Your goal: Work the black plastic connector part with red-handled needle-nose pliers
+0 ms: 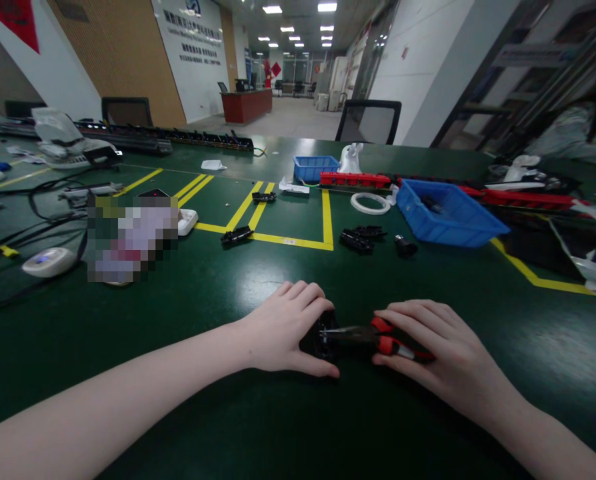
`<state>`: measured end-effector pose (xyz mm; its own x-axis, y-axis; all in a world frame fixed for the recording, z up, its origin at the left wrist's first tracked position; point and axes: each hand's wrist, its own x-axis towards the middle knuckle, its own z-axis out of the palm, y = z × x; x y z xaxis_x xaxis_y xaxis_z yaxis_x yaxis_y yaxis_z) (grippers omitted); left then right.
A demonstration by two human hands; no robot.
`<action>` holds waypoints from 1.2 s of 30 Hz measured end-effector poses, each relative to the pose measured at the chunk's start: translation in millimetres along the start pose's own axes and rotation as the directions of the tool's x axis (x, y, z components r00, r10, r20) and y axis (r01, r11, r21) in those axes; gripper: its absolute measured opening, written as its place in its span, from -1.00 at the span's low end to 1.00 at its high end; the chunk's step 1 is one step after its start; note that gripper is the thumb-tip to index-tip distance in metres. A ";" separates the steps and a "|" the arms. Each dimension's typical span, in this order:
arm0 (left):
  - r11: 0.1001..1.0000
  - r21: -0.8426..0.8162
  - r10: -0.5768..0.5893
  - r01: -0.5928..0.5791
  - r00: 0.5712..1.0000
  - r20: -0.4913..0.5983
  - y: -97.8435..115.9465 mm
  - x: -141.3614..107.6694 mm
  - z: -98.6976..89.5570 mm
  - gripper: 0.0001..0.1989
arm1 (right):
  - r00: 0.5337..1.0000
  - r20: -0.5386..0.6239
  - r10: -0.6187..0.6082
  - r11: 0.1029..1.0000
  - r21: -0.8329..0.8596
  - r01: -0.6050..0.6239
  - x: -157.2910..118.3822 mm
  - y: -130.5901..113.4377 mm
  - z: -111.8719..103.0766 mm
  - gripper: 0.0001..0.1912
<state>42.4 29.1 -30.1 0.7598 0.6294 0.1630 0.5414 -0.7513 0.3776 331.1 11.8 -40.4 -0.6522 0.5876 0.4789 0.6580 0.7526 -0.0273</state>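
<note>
- The fingers [304, 293] of the left hand [281, 330] curl around the far side of a small black piece [323, 340], with the thumb stretched along its near side, so the piece is held between them just above or on the green table [213, 283]; which of the two is hard to tell.
- The fingers of the right hand [445, 340] are closed around the red handles of a pair of pliers [358, 335], fingers on the far side and thumb on the near side.
- The pliers point left from the right fingers towards the left ones, and their tips lie over the black piece; whether they bite on it cannot be made out.
- Beyond the left fingertips, yellow tape [328, 220] marks out areas, with one dark part [237, 236] on its near line and a smaller one [264, 197] farther off.
- Straight beyond the gap between both hands lie a cluster of black parts [362, 238] and, just to their right, a black cap [405, 245].
- Past the right fingers stands a blue bin [458, 230] with dark items inside; a white ring [371, 203] lies left of it.
- Farther away, beyond both hands, are a red strip [355, 180] and a smaller blue bin [316, 163].
- Well left of the left fingers sits a white rounded device [49, 262] near black cables.
</note>
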 end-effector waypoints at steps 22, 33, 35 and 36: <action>0.999 -0.032 -0.007 0.007 1.000 0.011 -0.2 0.8 -0.2 -0.24 | 0.994 0.057 0.088 0.991 0.092 -0.093 0.3 -0.6 -5.5 -0.56; 0.997 -0.053 -0.047 0.049 0.998 0.047 8.2 -0.3 -8.1 -0.25 | 0.999 0.007 0.045 0.999 0.023 -0.045 3.6 -8.9 -8.2 -0.57; 0.997 -0.053 -0.046 0.049 0.998 0.046 7.4 -0.1 -7.1 -0.26 | 0.999 0.003 0.043 0.999 0.024 -0.043 3.8 -8.6 -9.9 -0.58; 0.998 -0.052 -0.045 0.047 0.998 0.045 6.8 0.1 -6.3 -0.26 | 0.999 0.007 0.045 0.999 0.027 -0.045 3.7 -8.3 -10.4 -0.59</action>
<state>43.9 25.2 -21.8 0.7500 0.6531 0.1048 0.5574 -0.7093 0.4315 327.1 4.6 -29.3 -0.6247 0.6228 0.4711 0.6764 0.7330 -0.0721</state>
